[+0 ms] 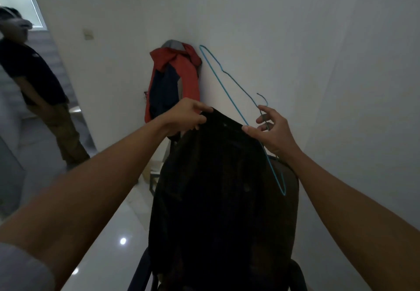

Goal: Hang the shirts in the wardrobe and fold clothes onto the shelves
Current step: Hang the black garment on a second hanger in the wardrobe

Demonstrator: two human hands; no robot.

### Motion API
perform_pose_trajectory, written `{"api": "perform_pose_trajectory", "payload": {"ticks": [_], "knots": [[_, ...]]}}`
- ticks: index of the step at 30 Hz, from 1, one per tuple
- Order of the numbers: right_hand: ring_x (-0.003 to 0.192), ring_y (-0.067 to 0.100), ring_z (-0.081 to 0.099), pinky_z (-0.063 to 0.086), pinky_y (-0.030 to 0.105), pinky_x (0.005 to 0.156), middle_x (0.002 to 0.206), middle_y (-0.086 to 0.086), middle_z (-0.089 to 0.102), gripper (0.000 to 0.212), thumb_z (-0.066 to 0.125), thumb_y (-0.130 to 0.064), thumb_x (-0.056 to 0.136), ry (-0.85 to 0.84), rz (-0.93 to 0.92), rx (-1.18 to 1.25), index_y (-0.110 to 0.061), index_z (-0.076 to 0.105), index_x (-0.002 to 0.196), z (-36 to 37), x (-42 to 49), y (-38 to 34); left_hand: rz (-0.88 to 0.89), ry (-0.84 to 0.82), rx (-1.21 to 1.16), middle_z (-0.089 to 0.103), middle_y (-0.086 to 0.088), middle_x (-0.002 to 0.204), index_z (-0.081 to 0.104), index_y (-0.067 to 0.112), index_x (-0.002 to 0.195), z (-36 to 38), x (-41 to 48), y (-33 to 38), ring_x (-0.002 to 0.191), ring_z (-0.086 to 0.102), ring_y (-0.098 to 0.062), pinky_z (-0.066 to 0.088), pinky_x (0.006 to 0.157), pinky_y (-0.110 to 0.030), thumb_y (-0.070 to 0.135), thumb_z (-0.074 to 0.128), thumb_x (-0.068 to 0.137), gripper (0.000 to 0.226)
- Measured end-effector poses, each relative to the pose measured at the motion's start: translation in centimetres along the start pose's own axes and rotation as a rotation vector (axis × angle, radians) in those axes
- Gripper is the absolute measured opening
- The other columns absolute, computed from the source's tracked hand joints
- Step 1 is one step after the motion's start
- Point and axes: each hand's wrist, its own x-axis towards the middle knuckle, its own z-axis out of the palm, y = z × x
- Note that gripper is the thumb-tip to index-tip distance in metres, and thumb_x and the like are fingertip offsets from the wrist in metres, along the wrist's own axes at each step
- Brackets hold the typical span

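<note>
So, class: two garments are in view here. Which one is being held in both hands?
The black shirt, gripped at its top edge by the left hand and right hand. The red and navy jacket hangs untouched on the wall behind.

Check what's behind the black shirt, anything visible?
Behind the black shirt, a red and navy jacket hangs on the wall; its lower part is covered. The blue hanger in the right hand partly passes behind the shirt. Anything else there is hidden.

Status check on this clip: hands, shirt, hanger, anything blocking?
Left hand pinching the black shirt at its top edge. Right hand holds the shirt's other corner plus the blue wire hanger. Hanger not yet in shirt. Nothing in the way.
</note>
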Motion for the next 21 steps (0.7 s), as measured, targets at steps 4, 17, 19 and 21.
{"api": "perform_pose_trajectory", "payload": {"ticks": [4,17,19,21], "knots": [[0.075,0.015,0.057,0.058,0.035,0.077,0.104,0.003,0.056,0.084,0.088,-0.041,0.067,-0.005,-0.024,-0.011,-0.021,0.05,0.14,-1.6,-0.2,-2.7,-0.018,-0.015,-0.08,0.064,0.003,0.087,0.062,0.011,0.13,-1.9,-1.3,3.6,0.062,0.059,-0.007,0.05,0.058,-0.016,-0.006,0.053,0.091,0.044],[0.088,0.013,0.058,0.054,0.035,0.073,0.119,-0.007,0.044,0.115,0.092,-0.052,0.053,0.172,-0.269,-0.611,-0.033,0.031,0.148,-14.5,-1.7,-9.7,0.023,0.176,-0.1,0.069,-0.009,0.088,0.06,0.004,0.131,-6.7,-2.0,15.2,0.061,0.057,-0.012,0.051,0.068,-0.029,-0.002,0.059,0.088,0.043],[0.092,0.017,0.06,0.055,0.038,0.071,0.124,-0.004,0.044,0.117,0.091,-0.053,0.053,0.176,-0.327,-0.761,-0.03,0.029,0.15,-15.6,-1.9,-10.7,0.036,0.203,-0.063,0.067,-0.009,0.076,0.06,0.003,0.131,-6.5,-2.3,16.7,0.055,0.058,-0.011,0.051,0.062,-0.026,-0.002,0.059,0.088,0.044],[0.092,0.021,0.061,0.055,0.038,0.067,0.127,-0.003,0.044,0.117,0.09,-0.053,0.054,0.186,-0.377,-0.862,-0.027,0.028,0.15,-16.0,-2.0,-11.9,0.049,0.211,-0.014,0.062,-0.008,0.067,0.058,0.005,0.133,-5.9,-2.5,18.0,0.052,0.057,-0.011,0.048,0.051,-0.021,-0.002,0.06,0.087,0.046]]}}
